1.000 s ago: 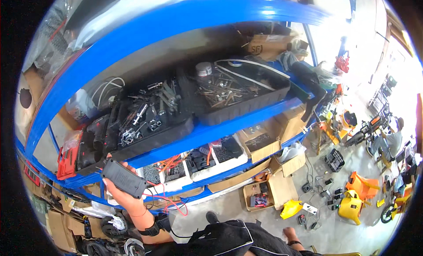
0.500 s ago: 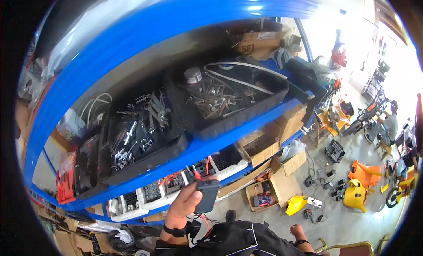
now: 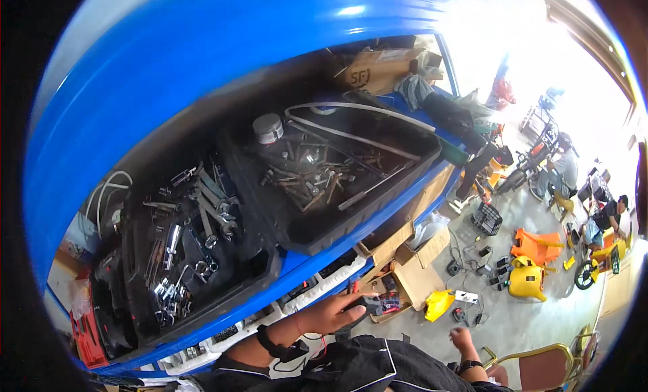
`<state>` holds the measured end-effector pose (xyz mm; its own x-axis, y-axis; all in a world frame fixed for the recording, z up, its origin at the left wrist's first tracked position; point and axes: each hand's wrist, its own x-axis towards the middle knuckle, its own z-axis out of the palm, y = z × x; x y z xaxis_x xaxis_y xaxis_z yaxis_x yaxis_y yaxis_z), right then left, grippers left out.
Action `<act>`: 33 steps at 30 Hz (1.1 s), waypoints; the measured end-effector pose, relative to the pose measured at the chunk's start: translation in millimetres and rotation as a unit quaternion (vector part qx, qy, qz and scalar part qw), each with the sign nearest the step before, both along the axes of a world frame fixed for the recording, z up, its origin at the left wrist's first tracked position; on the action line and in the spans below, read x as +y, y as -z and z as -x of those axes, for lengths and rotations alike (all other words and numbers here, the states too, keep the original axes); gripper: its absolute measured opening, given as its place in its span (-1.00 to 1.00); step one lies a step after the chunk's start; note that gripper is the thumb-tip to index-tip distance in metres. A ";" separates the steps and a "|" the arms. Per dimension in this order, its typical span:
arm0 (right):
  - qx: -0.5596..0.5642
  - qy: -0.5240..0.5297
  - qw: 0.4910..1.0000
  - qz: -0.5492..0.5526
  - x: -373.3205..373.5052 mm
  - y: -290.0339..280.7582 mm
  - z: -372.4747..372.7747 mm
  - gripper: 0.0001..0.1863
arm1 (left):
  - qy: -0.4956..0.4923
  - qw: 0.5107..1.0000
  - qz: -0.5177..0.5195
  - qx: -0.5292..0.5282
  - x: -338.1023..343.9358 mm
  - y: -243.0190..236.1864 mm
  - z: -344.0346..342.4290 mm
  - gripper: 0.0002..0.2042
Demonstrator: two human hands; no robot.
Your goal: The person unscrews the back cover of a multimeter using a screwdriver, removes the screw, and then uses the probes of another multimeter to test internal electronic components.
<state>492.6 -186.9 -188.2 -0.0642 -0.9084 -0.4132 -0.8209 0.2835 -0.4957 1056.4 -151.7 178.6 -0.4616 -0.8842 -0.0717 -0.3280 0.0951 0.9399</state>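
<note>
With our left hand (image 3: 329,316) we pinch the black box (image 3: 370,303) between thumb and fingers, out past the blue shelf (image 3: 295,260). Our right hand (image 3: 462,338) hangs near the chair (image 3: 540,370), fingers curled in; we cannot tell how tightly. Wrenches (image 3: 214,211) lie in the left tray (image 3: 233,301), a jar (image 3: 268,129) in the right tray (image 3: 320,233).

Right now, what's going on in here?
A person's left hand has a dark device in its grip, beside a blue shelf. The right hand is off to the side, with nothing visible in it. On the shelf, wrenches and other metal pieces lie in an open black case. Farther off, another person is by a bike.
</note>
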 end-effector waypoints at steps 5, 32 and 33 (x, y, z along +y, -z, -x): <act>-0.103 -0.086 0.970 0.203 -87.5 -170.9 -105.0 -0.79 | -0.192 0.961 -0.075 0.182 16.8 23.6 -16.0 -0.50; -0.039 -0.626 0.645 0.437 -251.2 -585.7 -424.7 -0.83 | -0.551 0.795 -0.051 0.247 167.2 30.3 -11.1 -0.53; -0.062 -0.655 0.627 0.418 -253.9 -582.7 -433.4 -0.82 | -0.554 0.794 -0.049 0.246 168.8 28.9 -7.9 -0.53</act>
